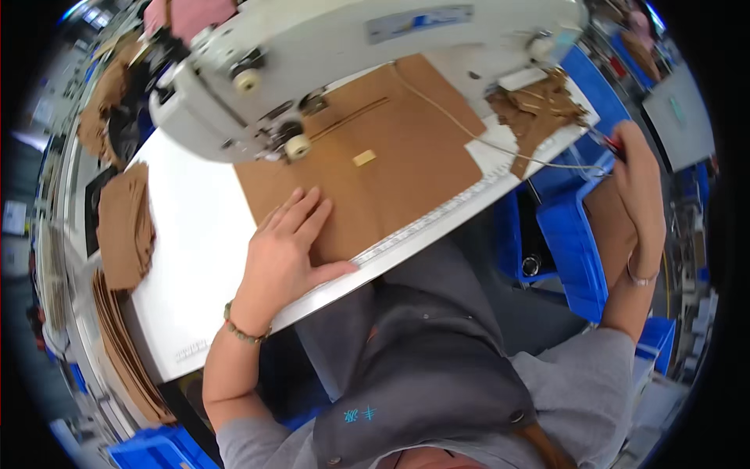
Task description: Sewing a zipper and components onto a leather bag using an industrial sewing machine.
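Note:
My left hand (283,254) lies with its fingers spread on the lower left part of a flat brown panel (414,172), its thumb by the table's front edge. A slit-like dark line runs across the panel under the sewing machine (203,117), and a small yellowish piece (364,159) rests on the panel. At the far right, my right hand (642,168) is raised past the table's end, closed round a small red-handled tool (615,144). A pale cord (469,129) stretches over the panel toward that hand. The tool's exact kind is too small to tell.
Crumpled brown scraps (539,109) sit on the table's right end. Stacked brown pieces (125,227) lie at the left edge, with more brown sheets (129,352) standing below. Blue bins (570,242) stand at the right. A ruler strip (430,219) follows the white table's front edge.

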### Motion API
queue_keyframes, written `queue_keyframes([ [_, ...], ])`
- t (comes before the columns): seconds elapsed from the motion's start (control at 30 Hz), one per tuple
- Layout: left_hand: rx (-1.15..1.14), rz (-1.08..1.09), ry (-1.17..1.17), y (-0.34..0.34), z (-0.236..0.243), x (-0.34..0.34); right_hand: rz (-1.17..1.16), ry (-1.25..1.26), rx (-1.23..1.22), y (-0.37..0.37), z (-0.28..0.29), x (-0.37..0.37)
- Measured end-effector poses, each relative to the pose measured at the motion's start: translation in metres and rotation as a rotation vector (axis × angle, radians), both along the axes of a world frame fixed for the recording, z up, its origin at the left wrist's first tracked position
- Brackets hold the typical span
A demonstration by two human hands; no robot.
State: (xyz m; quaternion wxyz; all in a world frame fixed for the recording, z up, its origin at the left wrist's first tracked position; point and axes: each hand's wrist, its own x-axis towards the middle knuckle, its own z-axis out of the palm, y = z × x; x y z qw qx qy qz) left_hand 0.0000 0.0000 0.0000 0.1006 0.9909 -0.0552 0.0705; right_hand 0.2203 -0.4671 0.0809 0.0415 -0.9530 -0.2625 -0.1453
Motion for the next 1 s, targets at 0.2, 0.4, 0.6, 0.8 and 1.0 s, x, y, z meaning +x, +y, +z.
queue_keyframes([
  [0.2, 0.158, -0.035, -0.134, 0.002, -0.014, 0.006, 0.247, 0.197, 0.799, 0.051, -0.025, -0.014],
  [0.4, 0.138, -0.1, -0.173, -0.027, -0.01, -0.038, 0.41, 0.462, 0.533, 0.129, -0.018, -0.024],
  [0.6, 0.067, -0.141, -0.144, -0.076, -0.007, -0.092, 0.47, 0.713, 0.361, 0.197, -0.019, -0.03],
  [0.8, 0.067, -0.074, -0.196, -0.08, -0.018, -0.1, 0.872, 0.489, 0.311, 0.243, -0.042, -0.048],
  [1.0, 0.054, -0.042, -0.194, -0.083, -0.026, -0.103, 1.018, -0.113, -0.021, 0.285, -0.085, -0.047],
])
